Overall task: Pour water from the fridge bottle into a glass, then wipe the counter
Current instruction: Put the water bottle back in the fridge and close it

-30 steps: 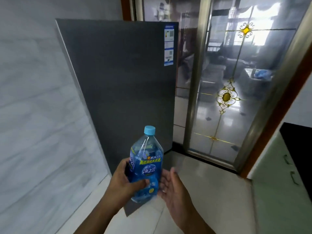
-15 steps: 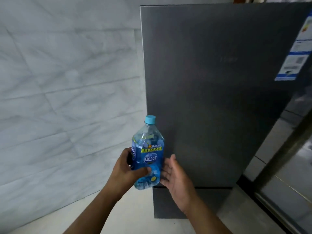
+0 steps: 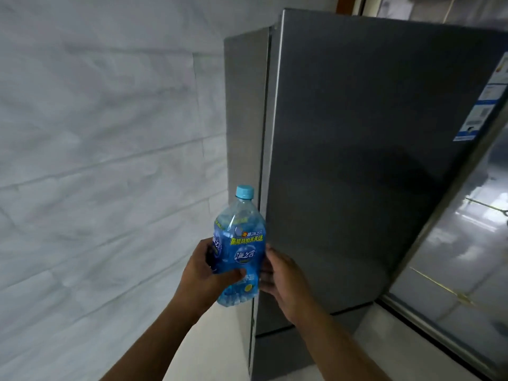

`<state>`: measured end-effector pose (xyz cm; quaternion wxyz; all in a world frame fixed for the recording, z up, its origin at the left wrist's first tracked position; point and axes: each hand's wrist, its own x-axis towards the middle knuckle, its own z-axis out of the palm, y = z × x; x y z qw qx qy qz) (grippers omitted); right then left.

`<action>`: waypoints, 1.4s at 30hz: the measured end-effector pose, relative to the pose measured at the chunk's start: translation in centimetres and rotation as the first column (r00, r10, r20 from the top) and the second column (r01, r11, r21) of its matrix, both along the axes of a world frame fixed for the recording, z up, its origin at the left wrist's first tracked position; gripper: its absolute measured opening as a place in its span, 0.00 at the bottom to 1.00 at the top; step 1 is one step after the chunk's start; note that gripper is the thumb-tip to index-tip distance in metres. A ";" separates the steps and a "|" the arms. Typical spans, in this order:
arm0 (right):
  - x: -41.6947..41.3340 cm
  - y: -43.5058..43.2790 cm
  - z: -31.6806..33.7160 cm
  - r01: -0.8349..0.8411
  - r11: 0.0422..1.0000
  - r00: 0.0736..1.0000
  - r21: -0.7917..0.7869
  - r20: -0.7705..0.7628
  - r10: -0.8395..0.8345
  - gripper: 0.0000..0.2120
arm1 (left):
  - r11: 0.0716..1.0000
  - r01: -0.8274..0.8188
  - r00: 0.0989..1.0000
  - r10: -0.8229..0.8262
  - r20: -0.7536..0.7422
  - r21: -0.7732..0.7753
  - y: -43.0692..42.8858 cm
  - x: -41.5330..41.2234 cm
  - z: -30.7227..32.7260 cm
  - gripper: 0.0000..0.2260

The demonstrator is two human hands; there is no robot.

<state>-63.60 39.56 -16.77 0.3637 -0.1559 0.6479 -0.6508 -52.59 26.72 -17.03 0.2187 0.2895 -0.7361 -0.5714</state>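
A: Left hand first. Closed or slack?

B: Closed around the lower half of the bottle, thumb across the front of the blue label, fingers behind. Holds it upright, pale blue cap on top and in place, likely to avoid spills on the way.

A: And the right hand?

B: Loosely spread, gripping nothing. Sits just beside the bottle's right flank, fingertips at the left edge of the fridge door. Hard to tell whether touching the plastic, the door edge or both.

A: Why there?

B: Probably to deal with the door. Stands slightly ajar, with a dark gap between its left edge and the grey side panel of the cabinet. Looks like a push to shut it, with the bottle kept in the other hand to free this one.

A: Bottle's place, then?

B: In the air, in front of the door's left edge, low on it, resting on nothing but the palm. Marble-look wall to the left, energy sticker near the door's right edge, glazed door beyond.

A: Glass? Counter?

B: Neither in view. Fetching about done, by the look of it. Pouring and wiping not yet begun.
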 end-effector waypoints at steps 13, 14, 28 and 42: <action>-4.2 -4.6 3.0 0.348 0.933 -0.311 0.094 -0.927 0.210 0.06 | 0.977 0.211 0.967 -0.206 -0.150 0.014 -8.4 -4.1 5.6 0.27; -4.9 -4.8 3.3 0.365 0.923 -0.401 0.122 -0.874 0.275 0.08 | 0.977 0.213 0.966 -0.207 -0.156 0.018 -8.8 -4.2 5.8 0.27; -5.7 -6.6 5.2 0.580 0.736 -0.487 0.348 -0.576 0.656 0.12 | 0.978 0.197 0.972 -0.186 -0.146 0.063 -9.6 -4.7 5.6 0.29; 1.9 -1.1 7.2 0.728 0.599 -0.160 0.334 -0.766 0.622 0.09 | 0.925 0.375 0.918 -0.361 -0.166 0.063 -5.5 -2.4 5.8 0.24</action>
